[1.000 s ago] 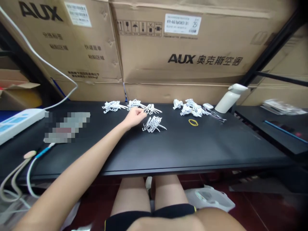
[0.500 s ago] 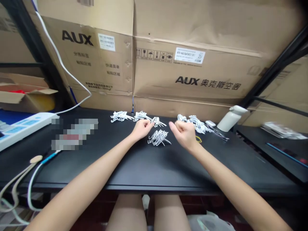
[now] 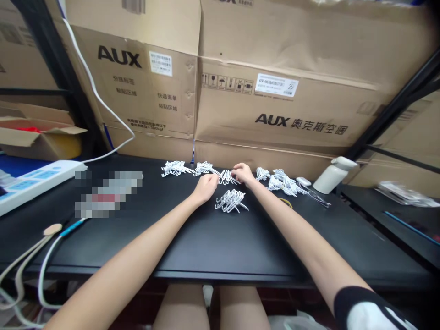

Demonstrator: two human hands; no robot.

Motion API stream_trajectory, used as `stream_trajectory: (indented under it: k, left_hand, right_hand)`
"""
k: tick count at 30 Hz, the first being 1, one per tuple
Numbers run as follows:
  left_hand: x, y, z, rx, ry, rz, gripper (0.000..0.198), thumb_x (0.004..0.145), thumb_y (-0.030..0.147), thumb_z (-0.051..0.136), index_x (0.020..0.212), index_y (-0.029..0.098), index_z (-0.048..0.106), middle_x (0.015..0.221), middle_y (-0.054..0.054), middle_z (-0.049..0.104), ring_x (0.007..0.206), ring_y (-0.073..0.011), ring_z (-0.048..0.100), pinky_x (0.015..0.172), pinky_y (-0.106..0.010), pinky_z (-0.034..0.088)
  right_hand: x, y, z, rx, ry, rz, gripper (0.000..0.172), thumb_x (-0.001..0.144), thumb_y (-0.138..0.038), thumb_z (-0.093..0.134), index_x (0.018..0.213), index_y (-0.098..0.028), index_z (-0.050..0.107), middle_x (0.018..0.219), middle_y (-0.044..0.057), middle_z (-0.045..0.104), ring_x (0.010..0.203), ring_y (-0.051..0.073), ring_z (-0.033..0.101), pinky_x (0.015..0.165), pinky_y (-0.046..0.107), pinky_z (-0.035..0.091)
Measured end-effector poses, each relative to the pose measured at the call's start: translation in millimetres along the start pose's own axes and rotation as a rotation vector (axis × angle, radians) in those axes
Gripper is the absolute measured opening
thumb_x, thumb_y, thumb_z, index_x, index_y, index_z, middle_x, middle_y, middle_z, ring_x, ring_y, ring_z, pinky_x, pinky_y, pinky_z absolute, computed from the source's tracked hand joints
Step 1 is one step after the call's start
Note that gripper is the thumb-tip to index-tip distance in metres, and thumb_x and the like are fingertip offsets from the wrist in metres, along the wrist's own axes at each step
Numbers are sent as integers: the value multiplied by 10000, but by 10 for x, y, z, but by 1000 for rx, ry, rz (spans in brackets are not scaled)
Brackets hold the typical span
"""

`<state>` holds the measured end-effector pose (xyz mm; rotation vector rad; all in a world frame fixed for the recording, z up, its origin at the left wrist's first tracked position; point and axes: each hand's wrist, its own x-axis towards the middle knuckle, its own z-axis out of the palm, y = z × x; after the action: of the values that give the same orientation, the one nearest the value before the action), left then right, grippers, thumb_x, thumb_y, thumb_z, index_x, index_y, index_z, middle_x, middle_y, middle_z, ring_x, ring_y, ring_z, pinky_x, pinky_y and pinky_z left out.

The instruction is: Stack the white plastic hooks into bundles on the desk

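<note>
Small white hooks lie in loose bundles on the black table. My left hand (image 3: pixel 207 187) is closed beside the left end of one small bundle of hooks (image 3: pixel 225 178); whatever its fingers hold is hidden. Reaching in from the right, my right hand (image 3: pixel 243 173) has its fingers curled on the right ends of that same bundle. Nearer to me lies a separate pile of hooks (image 3: pixel 231 200), touched by neither hand. Two more bundles, a far-left one (image 3: pixel 175 168) and its neighbour (image 3: pixel 203 168), lie left of the hands. A larger heap of hooks (image 3: pixel 284 182) is to the right.
Cardboard boxes (image 3: pixel 227 128) stand along the table's back. On the right are a pale bottle (image 3: pixel 335 175), dark-framed glasses (image 3: pixel 319 199) and a yellow band (image 3: pixel 286 203). A white power strip (image 3: pixel 44 181) and a cable (image 3: pixel 44 270) occupy the left side.
My right hand has moved left and away from me, from a raised fist to the small bundle's right ends. My left hand stays closed near it. The view has shifted slightly.
</note>
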<state>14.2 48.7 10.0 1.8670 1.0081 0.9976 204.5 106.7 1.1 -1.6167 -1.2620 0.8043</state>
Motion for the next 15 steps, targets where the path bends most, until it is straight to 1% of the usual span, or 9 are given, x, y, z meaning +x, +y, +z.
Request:
stream_trajectory:
  k: [2, 4, 6, 7, 9, 11, 13, 15]
  left_hand:
    - [-3, 11, 7, -13, 3, 0, 251, 785, 284, 331, 558, 184, 370, 474, 47, 363, 456, -89, 357, 452, -203, 315]
    - [-8, 36, 16, -35, -6, -3, 211, 772, 302, 405, 605, 177, 438, 534, 32, 463, 516, -101, 448, 467, -198, 363]
    - [-17, 75, 20, -96, -56, -25, 178, 752, 336, 494, 693, 169, 511, 678, -3, 580, 656, -132, 548, 502, -203, 422]
    - [-23, 96, 20, -142, -95, -38, 198, 746, 362, 530, 740, 165, 541, 767, -25, 621, 745, -149, 579, 539, -214, 454]
    - [-38, 131, 14, -222, -192, -43, 281, 744, 423, 585, 826, 155, 592, 900, -59, 660, 882, -171, 601, 666, -248, 495]
    - [-55, 145, 9, -248, -289, -36, 370, 717, 459, 645, 922, 151, 620, 974, -80, 675, 953, -184, 610, 797, -280, 483]
    - [-74, 139, 15, -205, -365, -32, 480, 648, 444, 728, 1020, 159, 625, 1055, -94, 669, 1016, -205, 604, 883, -304, 451]
    - [-97, 122, 40, -123, -396, -11, 597, 569, 426, 789, 1085, 174, 624, 1131, -100, 644, 1077, -232, 580, 917, -318, 431]
  right_hand:
    - [2, -1, -7, -2, -19, 11, 214, 720, -133, 671, 856, -165, 509, 559, -31, 613, 347, 45, 424, 305, 153, 246]
    - [-3, -16, -18, -2, -35, 16, 209, 730, -173, 679, 867, -159, 522, 568, -19, 624, 343, 44, 418, 301, 156, 235]
    - [-13, -40, -31, 2, -44, 11, 247, 707, -174, 704, 891, -159, 540, 542, -32, 608, 345, 45, 413, 307, 154, 241]
    - [-19, -51, -39, 3, -46, 9, 273, 685, -160, 720, 900, -158, 552, 513, -45, 586, 348, 47, 414, 313, 152, 248]
    - [-27, -62, -67, 5, -37, 16, 304, 642, -131, 746, 894, -153, 578, 456, -65, 536, 353, 51, 416, 323, 150, 262]
    - [-34, -53, -118, 8, -1, 36, 297, 611, -110, 755, 860, -143, 596, 423, -69, 507, 352, 55, 414, 325, 153, 269]
    - [-47, -29, -198, 16, 58, 61, 269, 592, -87, 749, 814, -131, 605, 407, -61, 497, 349, 61, 414, 321, 162, 273]
    - [-85, -6, -305, 38, 123, 75, 225, 590, -79, 739, 769, -121, 609, 396, -51, 487, 352, 71, 422, 319, 171, 284]
